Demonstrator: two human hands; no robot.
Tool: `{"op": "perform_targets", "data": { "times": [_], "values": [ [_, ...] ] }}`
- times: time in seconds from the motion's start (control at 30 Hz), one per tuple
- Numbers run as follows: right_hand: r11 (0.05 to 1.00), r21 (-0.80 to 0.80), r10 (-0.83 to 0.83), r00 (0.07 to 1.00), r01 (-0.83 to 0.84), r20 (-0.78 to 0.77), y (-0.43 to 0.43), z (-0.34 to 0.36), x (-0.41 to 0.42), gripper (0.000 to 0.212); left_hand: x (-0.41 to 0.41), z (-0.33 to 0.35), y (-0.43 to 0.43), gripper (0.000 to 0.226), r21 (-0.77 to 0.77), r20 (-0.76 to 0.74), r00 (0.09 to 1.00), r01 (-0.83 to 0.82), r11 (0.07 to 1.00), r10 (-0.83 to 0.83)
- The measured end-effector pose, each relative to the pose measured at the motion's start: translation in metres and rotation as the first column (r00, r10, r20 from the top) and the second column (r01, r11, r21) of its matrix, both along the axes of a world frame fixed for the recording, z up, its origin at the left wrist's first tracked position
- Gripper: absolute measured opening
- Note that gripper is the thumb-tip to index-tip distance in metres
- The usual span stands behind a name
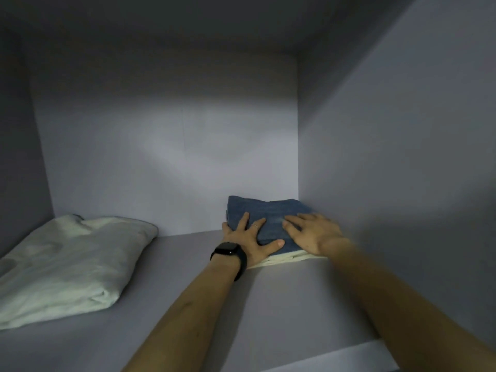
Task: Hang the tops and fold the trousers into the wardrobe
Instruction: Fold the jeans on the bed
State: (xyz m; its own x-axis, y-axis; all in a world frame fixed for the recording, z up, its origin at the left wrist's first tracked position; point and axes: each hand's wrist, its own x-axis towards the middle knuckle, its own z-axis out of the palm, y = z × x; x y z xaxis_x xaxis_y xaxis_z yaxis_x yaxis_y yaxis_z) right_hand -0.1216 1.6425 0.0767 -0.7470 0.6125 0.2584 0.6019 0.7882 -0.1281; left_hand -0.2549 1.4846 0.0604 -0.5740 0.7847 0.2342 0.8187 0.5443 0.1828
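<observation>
Starting left, a folded white cloth [67, 264] lies on the shelf [188, 304], well apart from my work. My left grip [249, 242] presses flat, fingers spread, on the folded blue trousers [268, 210], clasping nothing. My right grip [314, 233] does likewise. The trousers sit on a cream garment [284, 257] by the right wall. I'd press evenly and square the stack's edges.
</observation>
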Motion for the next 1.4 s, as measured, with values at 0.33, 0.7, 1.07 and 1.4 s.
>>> {"op": "perform_targets", "data": {
  "times": [0.33, 0.7, 1.07, 1.4],
  "values": [
    [0.997, -0.066, -0.018, 0.993, 0.026, 0.117, -0.005, 0.049, -0.016, 0.050, 0.005, 0.056, 0.006, 0.102, -0.092, 0.127, 0.988, -0.081, 0.992, 0.092],
    [0.980, -0.186, 0.096, 0.985, -0.068, 0.144, 0.032, 0.015, -0.046, 0.062, -0.013, 0.020, 0.038, 0.072, -0.052, 0.112, 0.983, -0.140, 0.989, 0.145],
    [0.962, 0.163, -0.229, 0.973, 0.221, 0.031, -0.038, 0.016, -0.014, 0.046, 0.020, 0.024, 0.011, 0.059, 0.007, 0.006, 0.996, -0.087, 0.996, 0.087],
    [0.959, 0.046, -0.245, 0.895, 0.281, -0.372, -0.142, -0.016, 0.189, 0.048, 0.132, 0.032, -0.048, 0.058, 0.065, -0.171, 0.911, 0.390, 0.919, -0.374]
  ]
}}
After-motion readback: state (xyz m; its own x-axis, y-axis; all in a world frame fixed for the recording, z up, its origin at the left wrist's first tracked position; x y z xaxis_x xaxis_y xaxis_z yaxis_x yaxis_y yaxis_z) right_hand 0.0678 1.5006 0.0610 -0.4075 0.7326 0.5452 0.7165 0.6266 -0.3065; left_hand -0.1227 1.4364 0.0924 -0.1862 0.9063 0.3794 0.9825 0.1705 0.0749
